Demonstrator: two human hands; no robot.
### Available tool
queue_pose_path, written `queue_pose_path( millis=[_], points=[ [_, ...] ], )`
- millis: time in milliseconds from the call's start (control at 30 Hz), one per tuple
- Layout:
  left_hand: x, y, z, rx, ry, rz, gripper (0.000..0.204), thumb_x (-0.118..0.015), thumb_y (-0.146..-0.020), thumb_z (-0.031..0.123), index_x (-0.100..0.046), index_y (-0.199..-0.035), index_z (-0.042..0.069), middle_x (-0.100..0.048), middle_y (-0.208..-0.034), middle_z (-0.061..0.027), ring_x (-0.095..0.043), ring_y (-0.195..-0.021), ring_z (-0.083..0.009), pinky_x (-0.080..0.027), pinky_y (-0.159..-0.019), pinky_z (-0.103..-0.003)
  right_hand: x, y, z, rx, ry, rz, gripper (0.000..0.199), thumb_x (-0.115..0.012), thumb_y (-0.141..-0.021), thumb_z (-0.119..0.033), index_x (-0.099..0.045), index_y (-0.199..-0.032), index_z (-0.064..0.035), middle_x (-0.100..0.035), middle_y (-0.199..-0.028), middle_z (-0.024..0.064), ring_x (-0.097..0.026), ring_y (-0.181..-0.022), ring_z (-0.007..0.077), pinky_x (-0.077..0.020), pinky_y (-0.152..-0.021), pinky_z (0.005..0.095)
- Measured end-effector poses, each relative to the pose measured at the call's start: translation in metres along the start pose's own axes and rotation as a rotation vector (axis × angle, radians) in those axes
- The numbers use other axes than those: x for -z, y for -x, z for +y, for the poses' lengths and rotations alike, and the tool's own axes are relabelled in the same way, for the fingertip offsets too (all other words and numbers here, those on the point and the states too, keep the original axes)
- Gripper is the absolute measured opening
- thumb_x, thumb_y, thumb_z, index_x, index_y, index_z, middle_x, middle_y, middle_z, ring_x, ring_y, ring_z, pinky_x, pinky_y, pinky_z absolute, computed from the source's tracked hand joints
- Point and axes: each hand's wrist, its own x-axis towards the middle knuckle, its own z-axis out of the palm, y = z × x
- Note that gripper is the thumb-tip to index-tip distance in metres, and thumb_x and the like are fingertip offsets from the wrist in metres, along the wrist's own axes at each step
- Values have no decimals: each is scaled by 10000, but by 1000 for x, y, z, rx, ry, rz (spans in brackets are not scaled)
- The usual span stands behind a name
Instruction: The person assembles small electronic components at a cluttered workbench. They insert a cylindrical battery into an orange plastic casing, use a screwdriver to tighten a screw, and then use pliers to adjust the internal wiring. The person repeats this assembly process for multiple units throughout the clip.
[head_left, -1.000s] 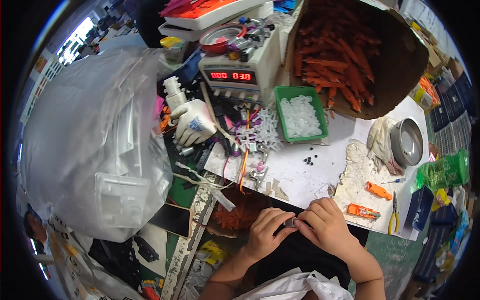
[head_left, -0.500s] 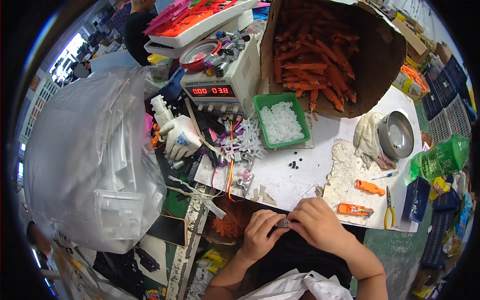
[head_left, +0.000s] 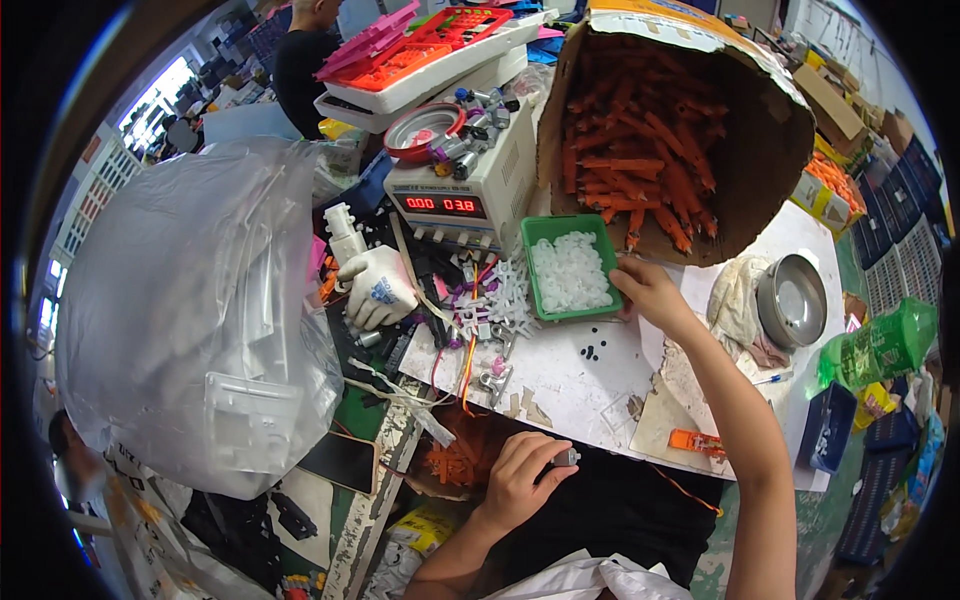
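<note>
My left hand [head_left: 517, 480] is closed over the front edge of the table, thumb and fingers pinching a small grey motor [head_left: 567, 458]. My right hand [head_left: 645, 290] reaches forward to the right rim of a green plastic tray [head_left: 535, 280], its fingers closed around that edge and partly hidden. Many small translucent white plastic pieces [head_left: 572, 275] fill the tray. Several tiny black parts [head_left: 592, 345] lie on the white tabletop in front of it. Beneath my right forearm an orange plastic part [head_left: 697, 442] shows in part.
A cardboard box [head_left: 780, 170] of orange parts stands behind the tray. Left of it are a power supply [head_left: 460, 205], white cross-shaped pieces [head_left: 510, 300], a work glove [head_left: 380, 285] and a big plastic bag [head_left: 190, 320]. A metal bowl [head_left: 792, 300] and green bottle [head_left: 880, 340] are at right.
My right hand has left the motor and gone forward to the tray. My left hand still holds the motor. My right forearm now covers the pliers. The whole view has shifted slightly.
</note>
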Motion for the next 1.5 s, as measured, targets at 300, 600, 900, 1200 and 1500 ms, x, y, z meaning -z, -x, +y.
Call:
queue_pose_path(
  millis=[300,600,900,1200,1500],
  points=[
    [-3,-6,-7,-10,20,18,316,-780,-701,123,-649,-969,19,-623,-884,-92,-598,-828,-270,-488,-748,-358,50,67,17,-81,9,190,217,-534,-913,-139,-606,-926,66,-558,-626,12,-507,-488,76,-408,-474,230],
    [-15,-26,-8,-93,79,22,317,-776,-724,161,-647,-971,10,-612,-876,-99,-595,-820,-269,-488,-737,-354,54,74,11,-92,-120,231,231,-515,-924,-125,-604,-998,74,-571,-644,11,-508,-476,69,-410,-451,218],
    [-16,-23,-2,-68,67,29,314,-777,-721,154,-649,-970,11,-614,-880,-100,-595,-819,-268,-487,-741,-354,26,36,15,-34,-25,189,241,-532,-913,-126,-597,-981,97,-574,-638,39,-522,-487,93,-417,-468,239],
    [-7,-26,-6,-74,1,77,303,-771,-731,147,-644,-966,5,-614,-881,-102,-593,-826,-273,-487,-746,-358,8,25,-13,557,731,522,309,-624,-854,-158,-574,-1111,6,-602,-961,127,-588,-896,271,-481,-780,367],
    [-5,-26,-3,-62,-10,109,303,-765,-738,163,-641,-967,8,-619,-884,-104,-592,-833,-280,-486,-769,-375,-96,2,-57,1015,989,75,260,-647,-805,-197,-614,-1054,-131,-598,-1053,80,-505,-1111,275,-374,-971,421]
  ],
)
